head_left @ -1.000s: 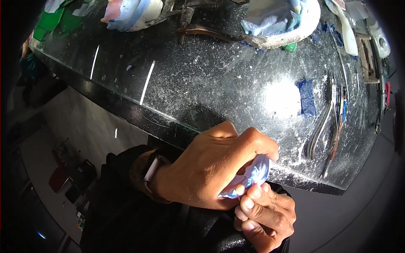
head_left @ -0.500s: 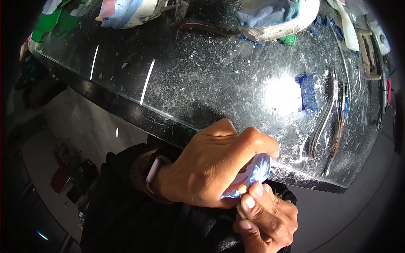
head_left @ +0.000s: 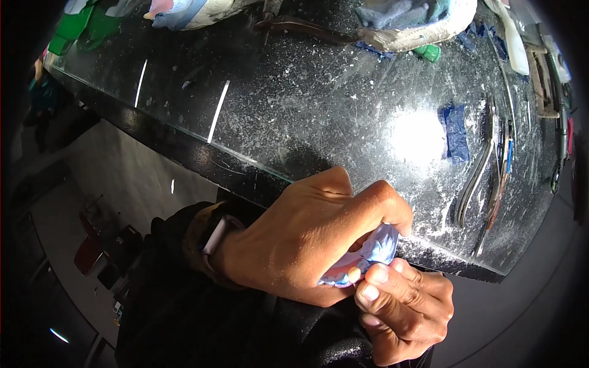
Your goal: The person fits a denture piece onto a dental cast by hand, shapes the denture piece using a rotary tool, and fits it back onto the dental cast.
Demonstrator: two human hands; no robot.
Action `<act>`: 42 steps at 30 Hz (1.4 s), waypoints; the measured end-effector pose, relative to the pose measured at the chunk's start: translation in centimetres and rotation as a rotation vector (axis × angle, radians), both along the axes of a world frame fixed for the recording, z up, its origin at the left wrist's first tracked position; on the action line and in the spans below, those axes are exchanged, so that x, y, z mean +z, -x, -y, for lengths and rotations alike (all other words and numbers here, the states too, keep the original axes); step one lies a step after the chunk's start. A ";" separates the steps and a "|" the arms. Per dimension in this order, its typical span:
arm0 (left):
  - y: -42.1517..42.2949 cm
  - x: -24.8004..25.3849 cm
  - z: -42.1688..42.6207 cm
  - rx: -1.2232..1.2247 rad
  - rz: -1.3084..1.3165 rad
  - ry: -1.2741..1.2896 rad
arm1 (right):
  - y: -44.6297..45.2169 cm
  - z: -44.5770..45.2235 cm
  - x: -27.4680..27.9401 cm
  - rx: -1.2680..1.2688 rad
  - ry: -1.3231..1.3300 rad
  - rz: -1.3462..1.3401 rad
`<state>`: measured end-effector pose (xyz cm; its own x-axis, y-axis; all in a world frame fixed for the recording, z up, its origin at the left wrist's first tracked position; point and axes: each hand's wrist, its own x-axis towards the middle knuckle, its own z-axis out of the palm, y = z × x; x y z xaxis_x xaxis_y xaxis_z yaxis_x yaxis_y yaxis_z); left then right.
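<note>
My left hand (head_left: 313, 239), with a band at the wrist, is closed around a dental model (head_left: 381, 244) in blue and pink, just off the table's front edge. Much of the model is hidden by the hand. A small yellowish tooth (head_left: 354, 275) shows on its near side. Close beside that tooth, my right hand (head_left: 410, 310) has its fingers bent and pressed together, with the fingertips at the model's edge. Whatever lies between those fingertips, if anything, is hidden.
The dark table (head_left: 294, 116) carries white dust and a bright light spot. On the right lie a blue wax strip (head_left: 456, 134) and slim metal hand tools (head_left: 477, 178). Along the back stand a white plaster piece (head_left: 423, 34), a green object (head_left: 429, 53) and a white-handled tool (head_left: 514, 46).
My right hand has shifted a little to the right, its fingertips now slightly off the yellowish tooth. The left hand keeps its hold on the model. The whole view has shifted slightly.
</note>
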<state>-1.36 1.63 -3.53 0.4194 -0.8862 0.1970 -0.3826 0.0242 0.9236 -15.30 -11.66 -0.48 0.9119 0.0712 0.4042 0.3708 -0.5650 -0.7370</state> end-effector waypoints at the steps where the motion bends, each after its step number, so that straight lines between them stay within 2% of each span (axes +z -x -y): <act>1: 0.1 -0.1 0.1 0.000 0.010 0.020 | -0.2 0.3 -0.1 0.039 -0.080 -0.037; 4: 0.0 -0.2 -0.1 -0.027 -0.010 0.021 | -1.0 1.9 -1.6 0.166 -0.225 -0.010; 5: 0.0 -0.2 -0.1 -0.042 -0.024 0.012 | -0.8 2.4 -3.0 0.215 -0.208 0.091; 7: -0.1 -0.3 -0.2 -0.059 -0.055 0.021 | -0.4 2.1 -2.9 0.167 -0.124 0.122; 9: -0.2 -0.2 -0.3 -0.085 -0.075 0.007 | 0.1 0.5 -0.5 -0.024 0.014 -0.014; 12: -0.6 0.2 -0.5 -0.154 -0.115 -0.033 | 0.5 0.8 -1.8 0.004 -0.036 0.055; 15: -1.2 0.2 -0.7 -0.226 -0.176 -0.040 | 0.6 0.5 -1.3 -0.011 -0.194 -0.125; 18: -1.2 0.1 -0.8 -0.253 -0.185 -0.023 | 0.5 0.4 -1.9 0.024 -0.067 0.060; 21: -1.3 -0.1 -0.8 -0.263 -0.192 0.022 | 1.3 -0.4 -1.4 -0.041 -0.096 -0.074; 22: -1.2 -0.1 -0.8 -0.253 -0.192 0.026 | 0.8 -0.9 -2.4 -0.005 -0.035 0.161; 27: -1.3 -0.1 -0.9 -0.238 -0.237 0.048 | 1.0 -2.3 -4.3 -0.033 -0.223 0.244; 32: -1.2 -0.2 -0.9 -0.243 -0.296 0.068 | 0.6 -2.5 -5.1 -0.008 -0.165 0.390; 35: -1.6 0.1 -1.0 -0.250 -0.330 0.017 | 0.5 -3.9 -4.3 -0.121 -0.226 0.312; 36: -1.6 0.0 -0.9 -0.235 -0.307 0.052 | 1.9 -2.6 -1.9 -0.067 -0.571 -0.225; 37: -1.6 -0.2 -0.9 -0.219 -0.284 0.089 | 3.4 -1.4 0.6 -0.176 -0.907 -0.738; 41: -2.7 -0.5 -0.7 -0.320 -0.266 0.206 | 1.5 1.6 -0.3 0.217 -0.534 -0.252; 42: -2.6 -0.5 -0.7 -0.338 -0.291 0.223 | 1.0 1.6 0.4 0.208 -0.554 -0.307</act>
